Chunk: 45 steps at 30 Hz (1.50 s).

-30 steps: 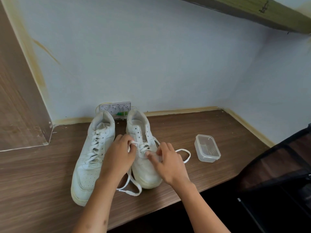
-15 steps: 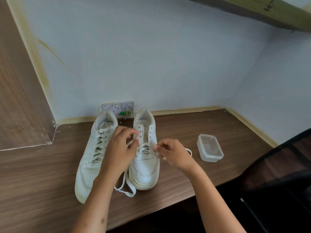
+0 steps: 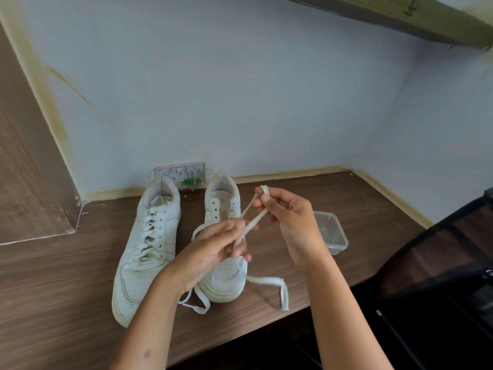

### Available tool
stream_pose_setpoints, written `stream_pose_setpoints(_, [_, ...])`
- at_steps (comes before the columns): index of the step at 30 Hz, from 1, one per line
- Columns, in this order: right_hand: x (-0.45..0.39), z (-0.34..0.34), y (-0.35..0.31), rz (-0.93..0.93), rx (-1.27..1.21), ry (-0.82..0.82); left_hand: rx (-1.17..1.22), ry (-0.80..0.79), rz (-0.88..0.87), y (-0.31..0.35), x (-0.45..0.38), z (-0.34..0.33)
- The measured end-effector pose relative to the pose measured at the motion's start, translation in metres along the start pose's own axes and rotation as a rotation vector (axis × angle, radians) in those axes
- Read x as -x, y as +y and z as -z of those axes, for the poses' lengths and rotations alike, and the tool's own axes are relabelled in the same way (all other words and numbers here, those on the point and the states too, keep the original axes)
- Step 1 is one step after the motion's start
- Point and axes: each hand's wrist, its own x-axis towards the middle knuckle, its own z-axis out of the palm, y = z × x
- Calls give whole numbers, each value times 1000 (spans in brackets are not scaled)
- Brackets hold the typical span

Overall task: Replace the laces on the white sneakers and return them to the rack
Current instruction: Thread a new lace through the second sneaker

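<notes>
Beside the fully laced left sneaker (image 3: pixel 148 249), the right sneaker (image 3: pixel 224 244) is sitting half unlaced; both hands' grips, left hand (image 3: pixel 213 252) and right hand (image 3: pixel 290 222), are pinching its lace (image 3: pixel 249 228); relacing and racking are remaining.

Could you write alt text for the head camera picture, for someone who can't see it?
Two hands, left hand and right hand, hold a white lace taut above an unlaced white sneaker on a wooden desk. A laced sneaker lies beside it, a clear plastic box to the right.
</notes>
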Motion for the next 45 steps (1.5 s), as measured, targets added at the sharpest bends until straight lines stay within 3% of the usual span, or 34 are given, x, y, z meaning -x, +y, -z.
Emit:
stream_pose_setpoints(4, [-4,16,12,-185,-27,331,-64,213,-58,6,6,13])
stream_pose_setpoints(7, [-7,20,22,-179,362,459,-276,388,-166,7,6,17])
stream_pose_setpoints(9, [-4,16,20,-1,598,342,-454,422,-215,5,5,16])
stream_pose_setpoints(11, [-3,9,15,90,601,59,-534,406,-235,3,4,14])
stream_pose_setpoints(13, [-1,-2,15,57,549,-251,-556,393,-249,2,4,10])
stream_pose_setpoints(16, [1,-12,21,58,548,-363,-564,395,-253,1,4,10])
stream_pose_setpoints(20, [-3,-7,22,94,612,-184,-604,430,-261,1,8,21])
stream_pose_setpoints(28, [-6,21,23,36,603,467,-588,543,-275,3,11,39])
stream_pose_setpoints(32, [-11,28,28,5,689,576,-603,573,-298,0,13,47])
stream_pose_setpoints(36, [-9,15,33,62,898,388,-750,582,-344,-2,13,46])
stream_pose_setpoints(42, [2,-28,28,87,695,-280,-789,545,-398,-6,6,32])
stream_pose_setpoints(45, [3,-38,34,131,648,-306,-731,558,-398,-6,4,27])
